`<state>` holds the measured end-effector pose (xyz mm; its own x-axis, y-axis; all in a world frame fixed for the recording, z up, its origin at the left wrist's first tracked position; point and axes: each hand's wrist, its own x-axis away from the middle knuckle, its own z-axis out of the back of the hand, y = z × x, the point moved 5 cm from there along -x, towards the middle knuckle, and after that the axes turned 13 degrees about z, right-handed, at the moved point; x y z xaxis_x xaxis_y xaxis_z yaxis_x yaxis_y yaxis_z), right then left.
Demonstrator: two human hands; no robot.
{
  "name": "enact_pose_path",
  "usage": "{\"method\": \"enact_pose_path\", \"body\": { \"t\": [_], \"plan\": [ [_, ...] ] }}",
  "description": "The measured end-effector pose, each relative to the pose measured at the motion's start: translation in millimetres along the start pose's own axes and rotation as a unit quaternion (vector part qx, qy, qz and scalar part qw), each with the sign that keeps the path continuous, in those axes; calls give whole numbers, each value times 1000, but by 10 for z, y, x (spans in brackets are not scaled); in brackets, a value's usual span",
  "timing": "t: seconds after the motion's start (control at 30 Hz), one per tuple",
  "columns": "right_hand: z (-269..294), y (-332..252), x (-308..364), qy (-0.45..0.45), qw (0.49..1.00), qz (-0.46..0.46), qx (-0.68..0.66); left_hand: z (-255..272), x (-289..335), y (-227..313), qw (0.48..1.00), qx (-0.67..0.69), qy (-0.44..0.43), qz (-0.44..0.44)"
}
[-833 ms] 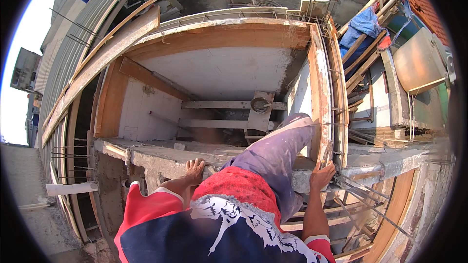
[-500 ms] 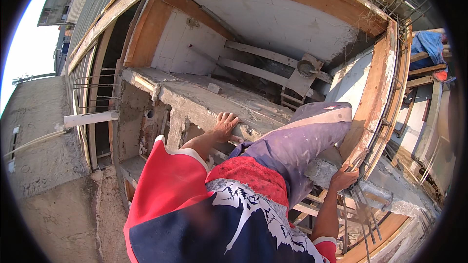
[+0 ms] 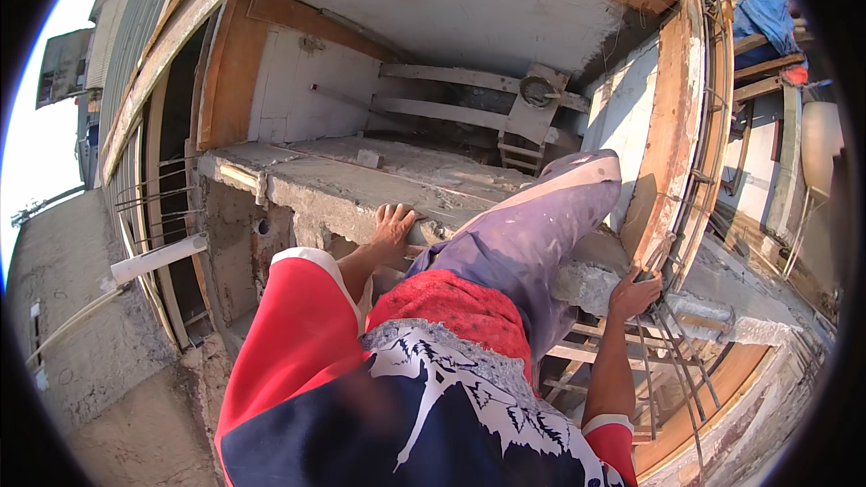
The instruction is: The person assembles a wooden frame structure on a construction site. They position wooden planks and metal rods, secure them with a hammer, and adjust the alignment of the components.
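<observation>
My left hand (image 3: 392, 227) lies on the broken edge of a rough concrete ledge (image 3: 334, 185), fingers stretched over its top. My right hand (image 3: 634, 293) is closed around the lower end of an upright wooden board (image 3: 666, 189), beside thin steel rebar (image 3: 681, 365). Part of the right hand's grip is hidden. One leg in stained purple trousers (image 3: 532, 216) is raised and bent, reaching over the ledge between my hands. The foot is not clearly visible.
Beyond the ledge is a recess with pale panels (image 3: 460, 22), brown timber framing (image 3: 230, 72) and a wooden ladder (image 3: 521, 151). A white pipe (image 3: 159, 258) juts out at left. Rebar and slats lie over an opening below right. A blue tarp (image 3: 765, 22) hangs at far right.
The view has shifted, so the ledge, frame and recess sit farther left and a little higher. Both hands stay at the same places on the ledge and board.
</observation>
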<state>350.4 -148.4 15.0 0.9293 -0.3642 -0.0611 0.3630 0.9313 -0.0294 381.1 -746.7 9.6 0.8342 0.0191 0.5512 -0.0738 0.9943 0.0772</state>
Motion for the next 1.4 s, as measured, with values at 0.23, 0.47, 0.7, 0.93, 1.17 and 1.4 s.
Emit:
{"method": "enact_pose_path", "body": {
  "t": [0.23,0.47,0.7,0.93,1.17,1.4],
  "plan": [
    [133,-285,-76,0,998,-16,-65,31,-81,-255,998,24,-31,45],
    [349,-91,-75,30,994,-61,-87,204,-865,76,993,30,-113,-19],
    [376,-96,-58,62,990,-60,-114,284,-1453,370,981,-4,-185,-59],
    [372,-113,7,46,991,-82,-91,425,-1664,360,972,-23,-213,-98],
    [407,-154,-4,54,988,-83,-117,498,-1663,289,967,-37,-229,-103],
    [427,-148,11,86,989,-77,-95,520,-1569,232,966,-42,-235,-103]
  ]
}}
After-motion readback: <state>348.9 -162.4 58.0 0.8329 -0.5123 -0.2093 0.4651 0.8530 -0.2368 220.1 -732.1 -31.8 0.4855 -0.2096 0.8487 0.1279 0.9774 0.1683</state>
